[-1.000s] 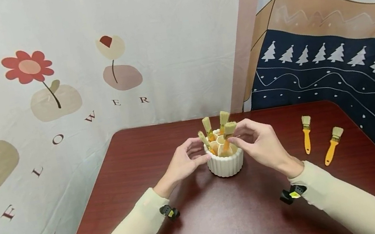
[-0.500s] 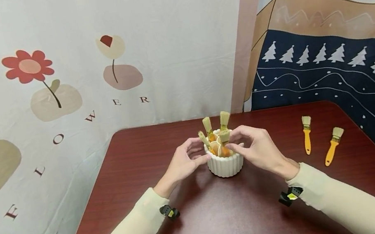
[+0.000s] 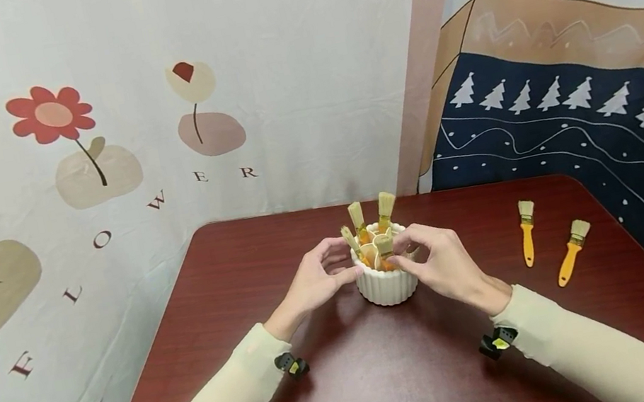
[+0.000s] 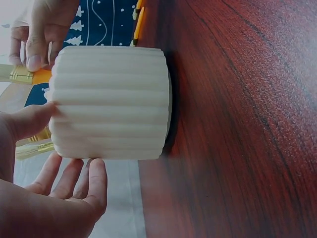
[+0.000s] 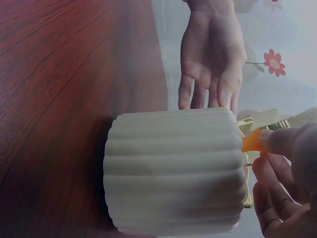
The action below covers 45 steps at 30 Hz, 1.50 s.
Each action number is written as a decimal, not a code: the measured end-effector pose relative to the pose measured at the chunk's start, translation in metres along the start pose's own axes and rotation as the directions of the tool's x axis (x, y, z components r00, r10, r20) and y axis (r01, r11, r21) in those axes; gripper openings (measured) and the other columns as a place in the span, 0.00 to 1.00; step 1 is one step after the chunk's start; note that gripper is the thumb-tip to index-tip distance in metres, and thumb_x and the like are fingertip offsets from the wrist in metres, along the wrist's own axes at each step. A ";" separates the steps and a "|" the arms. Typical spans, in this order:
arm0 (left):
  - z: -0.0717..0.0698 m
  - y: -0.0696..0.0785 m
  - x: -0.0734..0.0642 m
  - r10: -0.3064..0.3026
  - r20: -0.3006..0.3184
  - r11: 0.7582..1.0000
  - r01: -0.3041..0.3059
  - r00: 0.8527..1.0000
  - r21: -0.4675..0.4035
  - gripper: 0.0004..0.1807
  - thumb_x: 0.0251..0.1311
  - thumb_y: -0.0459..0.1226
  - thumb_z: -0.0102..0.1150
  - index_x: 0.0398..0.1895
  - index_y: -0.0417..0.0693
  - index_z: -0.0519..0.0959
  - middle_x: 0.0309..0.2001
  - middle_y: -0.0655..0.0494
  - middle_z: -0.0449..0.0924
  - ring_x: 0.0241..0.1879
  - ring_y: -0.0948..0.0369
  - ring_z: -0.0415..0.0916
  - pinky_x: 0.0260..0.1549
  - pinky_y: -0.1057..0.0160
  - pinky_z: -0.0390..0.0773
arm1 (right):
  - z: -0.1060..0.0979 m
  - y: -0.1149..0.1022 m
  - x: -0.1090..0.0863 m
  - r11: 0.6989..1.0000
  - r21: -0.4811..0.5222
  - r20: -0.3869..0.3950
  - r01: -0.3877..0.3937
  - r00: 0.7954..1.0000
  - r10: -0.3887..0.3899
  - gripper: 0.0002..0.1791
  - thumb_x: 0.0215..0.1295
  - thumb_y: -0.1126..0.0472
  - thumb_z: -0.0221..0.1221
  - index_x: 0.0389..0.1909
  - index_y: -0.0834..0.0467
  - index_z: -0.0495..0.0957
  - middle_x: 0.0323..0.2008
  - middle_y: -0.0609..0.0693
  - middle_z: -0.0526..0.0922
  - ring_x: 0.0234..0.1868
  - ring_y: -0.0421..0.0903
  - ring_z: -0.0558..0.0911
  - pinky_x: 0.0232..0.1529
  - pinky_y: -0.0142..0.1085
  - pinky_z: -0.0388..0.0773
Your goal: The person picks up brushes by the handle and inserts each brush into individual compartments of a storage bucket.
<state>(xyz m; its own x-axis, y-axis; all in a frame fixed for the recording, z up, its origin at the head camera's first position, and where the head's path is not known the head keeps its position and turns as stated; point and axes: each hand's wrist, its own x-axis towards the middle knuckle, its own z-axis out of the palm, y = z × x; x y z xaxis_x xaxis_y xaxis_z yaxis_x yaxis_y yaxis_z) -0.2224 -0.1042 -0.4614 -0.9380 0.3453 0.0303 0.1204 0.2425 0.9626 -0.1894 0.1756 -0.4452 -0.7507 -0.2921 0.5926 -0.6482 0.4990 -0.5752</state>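
Observation:
A white ribbed brush holder [image 3: 386, 290] with round compartments stands on the table. My left hand [image 3: 313, 280] holds its left side, thumb at the rim and fingers along the wall in the left wrist view. My right hand [image 3: 448, 265] pinches a paintbrush [image 3: 384, 246] by its orange handle [image 5: 252, 141], bristles up. The lower handle is hidden inside the holder. Three more brushes lean in it: a left brush [image 3: 350, 238], a back-left brush [image 3: 357, 215] and a back-right brush [image 3: 386, 205].
Two yellow-handled paintbrushes, one upright in view [image 3: 526, 233] and one slanted [image 3: 573, 251], lie to the right on the dark red table [image 3: 356, 396]. Behind the table hang a pale flower-print cloth [image 3: 302, 89] and a navy tree-print cloth [image 3: 544, 140].
My right hand has moved left and slightly down, lowering the pinched paintbrush deeper into the holder. My left hand has stayed at the holder's side.

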 end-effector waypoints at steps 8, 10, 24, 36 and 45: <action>0.000 0.000 0.000 0.004 0.001 1.000 -0.004 1.000 0.007 0.34 0.71 0.34 0.81 0.78 0.40 0.79 0.76 0.38 0.85 0.76 0.39 0.84 0.77 0.42 0.86 | 0.006 0.002 -0.004 0.996 -0.062 0.003 0.068 0.998 -0.068 0.15 0.62 0.72 0.83 0.44 0.55 0.92 0.37 0.49 0.92 0.37 0.45 0.90 0.35 0.41 0.93; 0.000 0.001 -0.001 0.005 0.002 1.000 -0.005 1.000 0.007 0.34 0.71 0.34 0.81 0.78 0.40 0.79 0.76 0.38 0.85 0.76 0.39 0.84 0.77 0.42 0.86 | 0.007 0.002 -0.005 0.995 -0.068 0.011 0.067 0.998 -0.066 0.15 0.62 0.72 0.84 0.45 0.55 0.92 0.37 0.49 0.92 0.37 0.44 0.90 0.35 0.41 0.93; -0.001 0.000 -0.001 0.011 0.000 1.000 -0.011 1.000 0.007 0.34 0.71 0.34 0.81 0.77 0.40 0.80 0.76 0.39 0.85 0.75 0.40 0.85 0.75 0.45 0.88 | 0.008 0.002 -0.006 0.984 -0.101 0.052 0.145 0.989 -0.141 0.14 0.63 0.67 0.85 0.47 0.53 0.96 0.38 0.45 0.96 0.39 0.43 0.88 0.37 0.36 0.88; 0.002 -0.002 -0.003 0.021 -0.017 1.000 -0.021 1.000 0.001 0.33 0.71 0.33 0.80 0.77 0.40 0.80 0.76 0.38 0.85 0.76 0.40 0.84 0.77 0.41 0.86 | 0.000 -0.001 -0.008 0.982 -0.122 0.047 0.146 0.989 -0.142 0.18 0.62 0.66 0.86 0.53 0.52 0.97 0.43 0.45 0.97 0.42 0.43 0.90 0.42 0.44 0.90; 0.009 -0.002 -0.008 0.060 -0.065 0.998 -0.061 0.996 -0.018 0.32 0.73 0.31 0.79 0.77 0.39 0.79 0.74 0.35 0.85 0.73 0.38 0.87 0.75 0.39 0.87 | -0.011 0.006 -0.011 0.983 -0.139 -0.006 0.117 0.993 -0.119 0.19 0.63 0.68 0.85 0.54 0.53 0.96 0.43 0.45 0.95 0.43 0.44 0.89 0.50 0.27 0.86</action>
<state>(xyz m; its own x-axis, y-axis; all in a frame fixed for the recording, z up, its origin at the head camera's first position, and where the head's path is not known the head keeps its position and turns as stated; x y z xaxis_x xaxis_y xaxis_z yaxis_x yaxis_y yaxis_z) -0.2127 -0.0992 -0.4656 -0.9482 0.2997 0.1055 0.1719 0.2049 0.9636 -0.1839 0.1912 -0.4487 -0.6674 -0.3441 0.6604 -0.7074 0.5700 -0.4179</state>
